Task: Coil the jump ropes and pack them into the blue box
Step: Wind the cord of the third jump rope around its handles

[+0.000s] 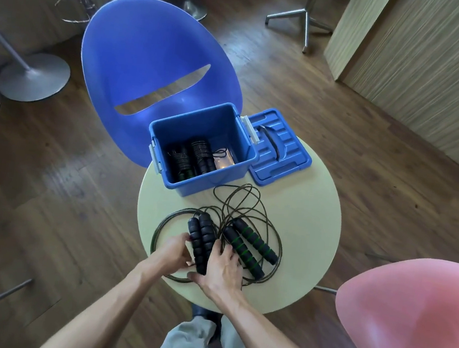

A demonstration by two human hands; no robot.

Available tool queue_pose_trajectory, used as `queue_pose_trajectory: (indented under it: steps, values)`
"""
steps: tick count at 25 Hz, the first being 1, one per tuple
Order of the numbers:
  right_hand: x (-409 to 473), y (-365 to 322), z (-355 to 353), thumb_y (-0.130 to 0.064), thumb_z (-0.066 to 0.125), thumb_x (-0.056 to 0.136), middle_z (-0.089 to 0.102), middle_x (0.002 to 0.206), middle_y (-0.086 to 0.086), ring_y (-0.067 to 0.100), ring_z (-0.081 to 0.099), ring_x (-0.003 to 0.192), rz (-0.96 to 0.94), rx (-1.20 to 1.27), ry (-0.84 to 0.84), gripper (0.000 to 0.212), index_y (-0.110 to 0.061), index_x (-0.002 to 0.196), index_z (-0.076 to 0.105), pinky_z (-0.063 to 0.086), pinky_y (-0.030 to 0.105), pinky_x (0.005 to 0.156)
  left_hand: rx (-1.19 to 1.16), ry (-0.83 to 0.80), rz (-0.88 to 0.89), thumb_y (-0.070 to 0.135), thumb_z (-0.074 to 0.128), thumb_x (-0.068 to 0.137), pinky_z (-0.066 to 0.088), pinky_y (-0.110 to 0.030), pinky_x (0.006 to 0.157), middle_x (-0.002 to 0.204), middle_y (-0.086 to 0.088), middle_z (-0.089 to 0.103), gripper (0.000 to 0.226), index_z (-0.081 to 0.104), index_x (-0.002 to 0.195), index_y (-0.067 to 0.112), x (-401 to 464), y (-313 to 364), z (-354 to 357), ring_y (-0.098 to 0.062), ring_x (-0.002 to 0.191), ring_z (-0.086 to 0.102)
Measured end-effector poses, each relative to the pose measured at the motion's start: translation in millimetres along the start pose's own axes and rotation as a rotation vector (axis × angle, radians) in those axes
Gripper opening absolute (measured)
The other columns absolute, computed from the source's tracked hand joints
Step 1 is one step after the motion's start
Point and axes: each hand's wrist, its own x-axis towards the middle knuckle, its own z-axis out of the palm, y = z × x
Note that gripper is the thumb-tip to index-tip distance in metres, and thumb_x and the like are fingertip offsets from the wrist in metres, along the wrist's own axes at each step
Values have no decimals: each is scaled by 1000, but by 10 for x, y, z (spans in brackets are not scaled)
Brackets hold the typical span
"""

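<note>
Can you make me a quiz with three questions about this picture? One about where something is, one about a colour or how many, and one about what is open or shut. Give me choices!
1. Where is the blue lid?
A. On the blue box
B. On the round table, right of the blue box
C. On the floor

2. What colour are the stripes on the striped handles?
A. Green
B. Red
C. Yellow

3. What is the blue box like now?
A. Shut tight
B. Open and empty
C. Open with coiled ropes inside

Answers:
1 B: the lid lies flat on the table beside the box.
2 A: green rings run along the black foam.
3 C: the top is off and two wound bundles stand inside, while the left hand and right hand grip the plain black handles.
</note>
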Motion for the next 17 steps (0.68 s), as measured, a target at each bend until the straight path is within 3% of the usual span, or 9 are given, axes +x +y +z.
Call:
queue_pose_trajectory:
  steps: [4,6,8,11,13,14,17]
  values:
    - [132,-145,133,-25,71,89,34,148,21,38,47,126,34,-105,-6,88,-7,153,14,49,45,92,166,1,73,-2,48,86,51,-19,58,102,-6,69,53,46,137,12,37,-77,-63,-17,80,66]
    - [163,-167,120,-13,67,90,37,144,22,37,51,121,47,-91,-23,82,-7,152,15,52,43,89,276,38,116,2,52,86,53,-26,69,105,-6,66,46,51,131,13,41,-123,-70,-19,85,63]
    - [164,-142,29,-8,68,87,44,136,22,36,56,114,40,-68,-18,77,-8,148,21,53,42,87,567,223,228,14,70,80,52,-37,80,113,-5,59,43,55,121,15,11,-176,-66,-24,98,59]
    - [121,-57,-187,-6,69,80,52,122,17,35,61,106,-68,-22,-3,69,-9,138,33,53,42,82,748,410,430,26,90,49,50,-43,90,126,-11,50,84,51,122,13,-12,-189,-73,-32,112,51]
    - [79,36,-356,-13,65,80,57,119,14,36,63,103,-224,-12,-44,61,-11,134,37,51,42,80,811,388,602,30,86,49,44,-43,100,128,-10,50,87,49,126,14,-2,-120,-114,-32,117,49]
    - [54,102,-447,-17,63,80,58,118,12,36,63,101,-294,-15,-61,56,-14,130,39,50,40,77,847,379,679,31,82,52,45,-40,98,120,-7,54,78,51,122,15,-9,-50,-147,-28,111,51]
    - [25,306,-712,-25,61,79,55,112,6,30,59,97,-386,-76,38,45,-19,120,42,50,41,78,841,392,764,31,77,57,50,-33,72,92,3,57,55,51,104,20,-42,257,-235,-20,82,54]
